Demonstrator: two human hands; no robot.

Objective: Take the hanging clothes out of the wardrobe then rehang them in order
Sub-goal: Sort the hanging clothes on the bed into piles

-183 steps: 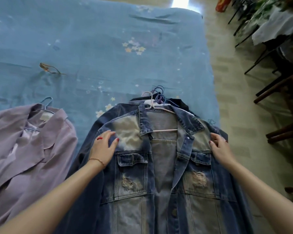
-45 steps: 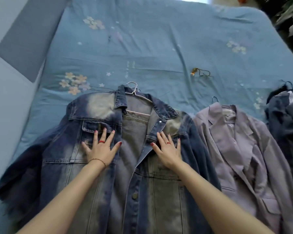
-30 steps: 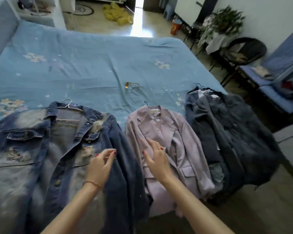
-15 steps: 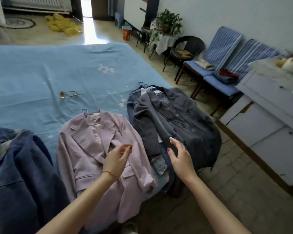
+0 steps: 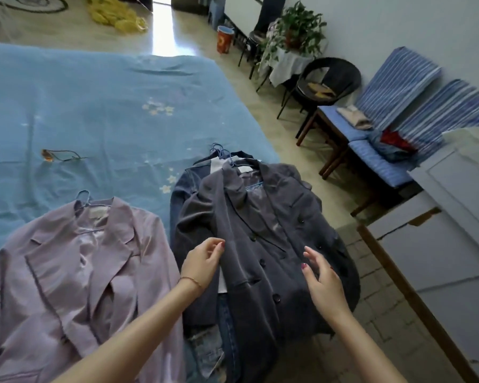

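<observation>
A dark grey blazer (image 5: 263, 239) on a blue hanger tops a pile of clothes at the right edge of the blue bed (image 5: 94, 106); denim pieces show beneath it. A lilac blazer (image 5: 75, 277) on its hanger lies flat to the left. My left hand (image 5: 202, 261) hovers over the grey blazer's left front with fingers loosely curled, holding nothing. My right hand (image 5: 321, 277) hovers over its right front, fingers apart and empty. The faded denim jacket is out of view.
A small gold-coloured item (image 5: 58, 156) lies on the bed sheet. Right of the bed runs a tiled floor strip, then a pale grey cabinet (image 5: 440, 244). Blue striped chairs (image 5: 385, 150), a black wicker chair (image 5: 329, 81) and a plant (image 5: 296, 31) line the wall.
I laid the denim jacket down at the left, then turned right. My hands left the denim, passed over the lilac blazer and now hover over the grey blazer pile.
</observation>
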